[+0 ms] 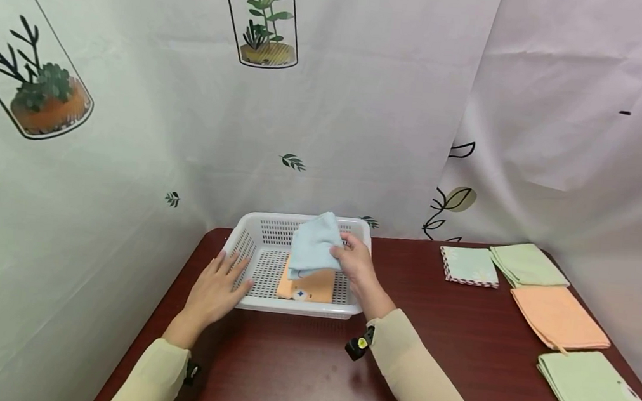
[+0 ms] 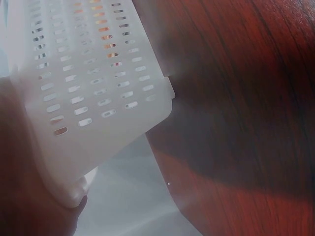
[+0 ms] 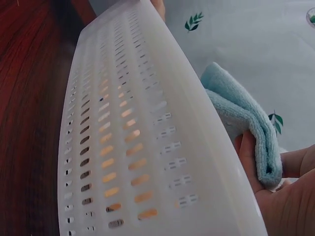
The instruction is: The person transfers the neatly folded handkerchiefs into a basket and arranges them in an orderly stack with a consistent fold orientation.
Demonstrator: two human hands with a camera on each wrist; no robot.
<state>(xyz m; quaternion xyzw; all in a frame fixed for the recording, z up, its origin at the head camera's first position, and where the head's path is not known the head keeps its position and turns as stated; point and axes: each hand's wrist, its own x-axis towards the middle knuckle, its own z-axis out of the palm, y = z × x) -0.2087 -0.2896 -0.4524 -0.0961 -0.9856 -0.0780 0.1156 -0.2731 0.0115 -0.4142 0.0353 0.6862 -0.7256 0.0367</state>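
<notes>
A folded light-blue towel [image 1: 315, 244] is pinched at its right edge by my right hand [image 1: 357, 264], above the white plastic basket [image 1: 294, 306]. In the right wrist view the blue towel [image 3: 241, 115] shows its folded layers between thumb and fingers. Below it, a folded orange towel [image 1: 319, 286] with a small printed pattern lies on the basket floor, partly covered from sight by the blue one. My left hand [image 1: 216, 290] rests with spread fingers on the basket's left rim. The left wrist view shows the basket's slotted wall [image 2: 98, 88] and part of that hand.
On the right of the dark red table [image 1: 294, 370] lie several folded towels: a pale one with a checked edge [image 1: 470, 266], a green one [image 1: 529, 264], an orange one [image 1: 560, 316] and a nearer green one [image 1: 604, 400]. A patterned white curtain [image 1: 329, 112] hangs behind the table.
</notes>
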